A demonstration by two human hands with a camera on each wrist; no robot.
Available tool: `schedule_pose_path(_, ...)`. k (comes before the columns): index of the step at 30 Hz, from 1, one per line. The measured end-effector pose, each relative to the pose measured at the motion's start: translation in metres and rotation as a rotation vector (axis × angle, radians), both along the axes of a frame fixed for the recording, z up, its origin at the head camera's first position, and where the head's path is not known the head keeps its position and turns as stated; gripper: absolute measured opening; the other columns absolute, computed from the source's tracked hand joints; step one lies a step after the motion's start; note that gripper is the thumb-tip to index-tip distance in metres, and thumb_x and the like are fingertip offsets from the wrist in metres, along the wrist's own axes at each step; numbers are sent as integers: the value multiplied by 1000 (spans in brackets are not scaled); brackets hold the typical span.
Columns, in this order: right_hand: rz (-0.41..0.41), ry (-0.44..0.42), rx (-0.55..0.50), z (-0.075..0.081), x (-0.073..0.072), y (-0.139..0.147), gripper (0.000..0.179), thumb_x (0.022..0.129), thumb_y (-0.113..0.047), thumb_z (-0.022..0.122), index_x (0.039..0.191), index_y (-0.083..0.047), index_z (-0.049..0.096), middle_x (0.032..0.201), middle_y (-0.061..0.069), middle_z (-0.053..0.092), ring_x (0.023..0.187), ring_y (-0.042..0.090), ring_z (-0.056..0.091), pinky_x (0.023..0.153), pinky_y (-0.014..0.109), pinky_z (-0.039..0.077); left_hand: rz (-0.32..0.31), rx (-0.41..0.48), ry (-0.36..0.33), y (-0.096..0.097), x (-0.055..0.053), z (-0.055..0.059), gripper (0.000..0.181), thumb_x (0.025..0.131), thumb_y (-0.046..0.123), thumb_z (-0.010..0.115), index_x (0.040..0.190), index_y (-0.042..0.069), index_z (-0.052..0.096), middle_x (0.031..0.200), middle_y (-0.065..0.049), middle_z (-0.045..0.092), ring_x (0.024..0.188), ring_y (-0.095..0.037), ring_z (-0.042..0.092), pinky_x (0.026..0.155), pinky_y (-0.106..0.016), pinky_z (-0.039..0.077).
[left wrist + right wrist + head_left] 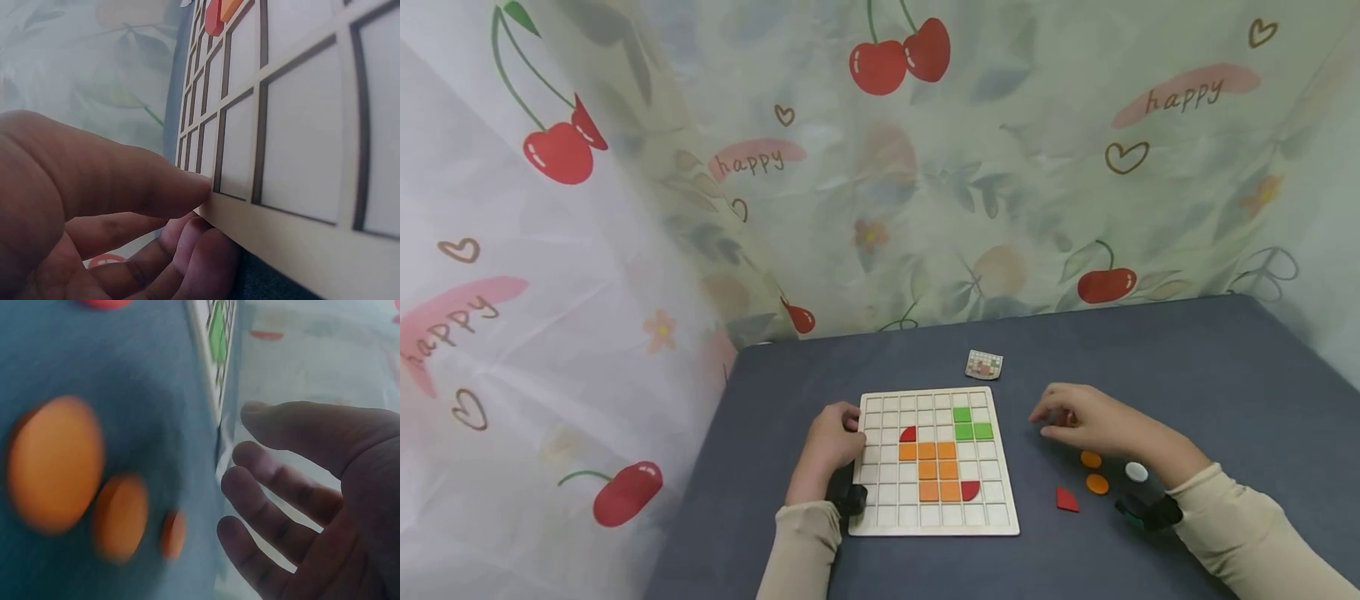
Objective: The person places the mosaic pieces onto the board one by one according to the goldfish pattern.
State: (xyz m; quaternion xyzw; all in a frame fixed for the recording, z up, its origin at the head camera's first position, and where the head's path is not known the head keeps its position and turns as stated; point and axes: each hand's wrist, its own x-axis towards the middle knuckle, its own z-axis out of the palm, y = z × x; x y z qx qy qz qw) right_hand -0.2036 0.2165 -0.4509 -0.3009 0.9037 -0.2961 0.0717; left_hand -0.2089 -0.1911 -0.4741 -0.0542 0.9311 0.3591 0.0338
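Observation:
My left hand [832, 439] grips the left edge of a wooden grid board [880, 521]. In the left wrist view its thumb [181, 190] lies on the board's rim, with the other fingers curled below. Orange square tiles [928, 470], green square tiles [963, 431] and two red quarter-round tiles [970, 490] sit in the grid. Right of the board, my right hand [1093, 419] hovers over the table, fingers loosely bent and holding nothing. Orange discs [56, 464] lie below it, blurred in the right wrist view.
A small printed pattern card [983, 365] lies behind the board on the dark tabletop [820, 367]. Near the right forearm are a loose red quarter-round tile [1067, 499] and a white disc [1137, 472]. A cherry-print curtain [925, 208] hangs along the table's back.

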Motion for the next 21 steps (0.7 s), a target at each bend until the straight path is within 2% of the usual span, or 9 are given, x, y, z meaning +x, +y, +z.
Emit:
schedule_pose_path(5, -8, -48, -22, -7, 19, 33, 16, 98, -20, 76, 113, -15, 78, 106, -5, 67, 84, 0, 58, 73, 25, 53, 0, 2, 4, 0, 0, 0, 43, 85, 1, 68, 128, 0, 69, 108, -13, 69, 93, -26, 62, 80, -42, 54)
schedule_pose_path(8, -1, -21, -45, -12, 30, 51, 14, 98, -21, 77, 111, -17, 78, 106, -5, 68, 86, -2, 59, 72, 25, 53, -3, 7, 7, 0, 0, -1, 43, 86, 2, 68, 129, 0, 69, 109, -13, 69, 93, -26, 62, 79, -41, 54)
schedule_pose_path(12, -15, 49, -67, -20, 43, 70, 13, 96, -20, 79, 109, -21, 77, 104, -5, 68, 80, -4, 55, 66, 24, 49, -2, 12, 10, 0, 0, -3, 44, 86, 1, 68, 130, 0, 69, 109, -13, 69, 94, -25, 62, 77, -40, 53)
schedule_pose_path(21, -53, 106, -84, -35, 60, 93, 20, 91, -15, 84, 109, -19, 76, 95, -12, 61, 77, -1, 51, 63, 22, 45, 8, 15, 9, 2, 2, -4, 44, 88, 1, 67, 132, 0, 69, 111, -13, 69, 95, -26, 62, 77, -40, 53)
